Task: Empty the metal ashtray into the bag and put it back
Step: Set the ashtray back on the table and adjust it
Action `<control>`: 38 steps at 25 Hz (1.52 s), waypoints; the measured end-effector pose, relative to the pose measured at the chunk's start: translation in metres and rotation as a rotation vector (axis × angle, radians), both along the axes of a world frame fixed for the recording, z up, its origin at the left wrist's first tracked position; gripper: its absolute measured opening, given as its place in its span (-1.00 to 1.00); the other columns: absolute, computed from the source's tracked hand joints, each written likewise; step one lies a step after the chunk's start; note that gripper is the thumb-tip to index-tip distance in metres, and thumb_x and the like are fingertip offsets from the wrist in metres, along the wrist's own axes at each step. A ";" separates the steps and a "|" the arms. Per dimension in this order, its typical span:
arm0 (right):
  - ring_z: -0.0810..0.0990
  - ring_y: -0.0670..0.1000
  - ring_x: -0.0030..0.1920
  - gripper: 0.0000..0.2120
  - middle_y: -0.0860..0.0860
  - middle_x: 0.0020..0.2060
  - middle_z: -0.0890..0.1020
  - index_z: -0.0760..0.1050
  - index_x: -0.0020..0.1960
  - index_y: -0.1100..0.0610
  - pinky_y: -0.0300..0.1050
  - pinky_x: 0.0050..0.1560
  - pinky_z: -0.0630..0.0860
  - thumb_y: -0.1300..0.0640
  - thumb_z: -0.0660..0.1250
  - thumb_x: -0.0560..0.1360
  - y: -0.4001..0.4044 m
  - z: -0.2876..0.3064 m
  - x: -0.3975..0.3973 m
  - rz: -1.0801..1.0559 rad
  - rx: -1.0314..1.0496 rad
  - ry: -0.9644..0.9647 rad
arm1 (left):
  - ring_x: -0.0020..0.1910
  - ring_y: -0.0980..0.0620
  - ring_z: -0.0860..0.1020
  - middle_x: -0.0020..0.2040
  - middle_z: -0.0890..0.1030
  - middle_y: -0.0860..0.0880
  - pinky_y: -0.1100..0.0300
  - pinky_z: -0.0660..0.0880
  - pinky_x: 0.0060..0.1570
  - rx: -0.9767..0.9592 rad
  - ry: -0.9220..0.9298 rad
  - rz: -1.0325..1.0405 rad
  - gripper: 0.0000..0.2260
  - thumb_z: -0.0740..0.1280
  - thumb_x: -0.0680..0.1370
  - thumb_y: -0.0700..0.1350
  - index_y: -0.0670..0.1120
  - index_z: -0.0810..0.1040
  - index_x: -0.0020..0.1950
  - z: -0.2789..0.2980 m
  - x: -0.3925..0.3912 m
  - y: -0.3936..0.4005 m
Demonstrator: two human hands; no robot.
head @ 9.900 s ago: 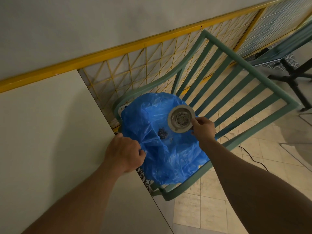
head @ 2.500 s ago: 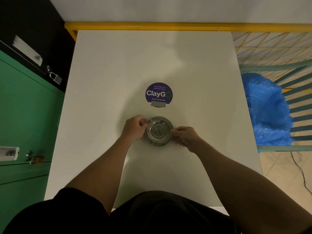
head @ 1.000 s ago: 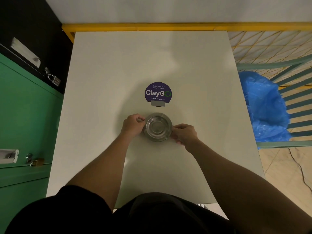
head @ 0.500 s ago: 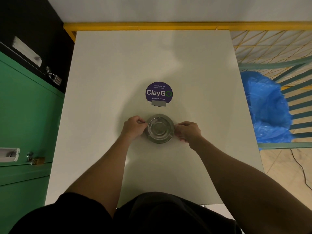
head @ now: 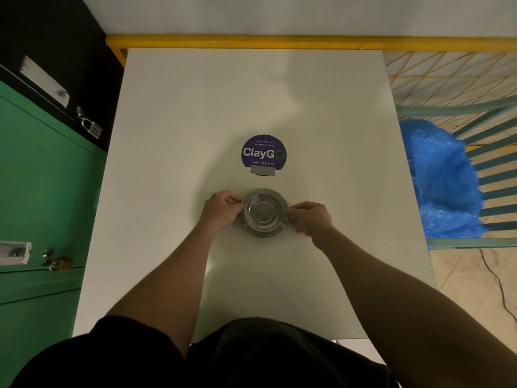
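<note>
The scene is dim and warm-toned, lit softly from above. The white table (head: 173, 135) reads greyish-cream, brightest near its middle and darker toward its near edge. Soft shadows pool around the metal ashtray (head: 264, 212), whose bowl carries a dull sheen without hard glare. Wide-angle distortion bows the yellow rail (head: 279, 42) and table edges. Focus is fairly sharp; corners darken.

The ashtray (head: 264, 212) sits on the table (head: 195, 107), just before the sticker (head: 263, 151); the bag (head: 442, 183) apparently rests on a chair (head: 475, 242) right.
</note>
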State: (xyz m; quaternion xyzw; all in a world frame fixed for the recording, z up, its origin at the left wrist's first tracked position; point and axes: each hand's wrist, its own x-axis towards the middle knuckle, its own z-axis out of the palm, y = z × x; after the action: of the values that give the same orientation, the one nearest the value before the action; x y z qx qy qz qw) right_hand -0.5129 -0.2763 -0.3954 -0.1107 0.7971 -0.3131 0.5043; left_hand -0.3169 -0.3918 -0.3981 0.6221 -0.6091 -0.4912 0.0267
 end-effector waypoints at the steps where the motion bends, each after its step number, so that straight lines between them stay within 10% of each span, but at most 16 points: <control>1: 0.62 -0.01 -0.35 -0.92 0.06 -0.32 0.69 0.63 -0.20 0.08 -0.27 -0.47 0.48 0.15 0.50 0.44 0.001 0.000 -0.001 -0.002 0.002 -0.001 | -0.12 -0.13 0.68 -0.07 0.70 -0.07 -0.08 0.63 0.01 0.007 -0.001 0.014 -0.90 0.45 0.43 -0.09 0.05 0.64 -0.08 0.000 0.002 0.000; 38: 0.65 -0.04 -0.48 -0.91 0.05 -0.43 0.70 0.67 -0.20 0.12 -0.31 -0.54 0.46 0.20 0.57 0.37 -0.113 -0.017 -0.058 -0.079 -0.060 -0.005 | -0.07 -0.08 0.67 -0.10 0.73 -0.05 0.12 0.57 0.00 -0.105 -0.007 0.074 -0.85 0.45 0.42 -0.11 0.04 0.68 -0.03 -0.015 -0.057 -0.096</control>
State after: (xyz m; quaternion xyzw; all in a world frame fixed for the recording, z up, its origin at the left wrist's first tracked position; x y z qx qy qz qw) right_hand -0.5712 -0.3894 -0.4129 -0.0935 0.7900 -0.3566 0.4900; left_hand -0.3743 -0.4878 -0.4133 0.6437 -0.6107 -0.4550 0.0754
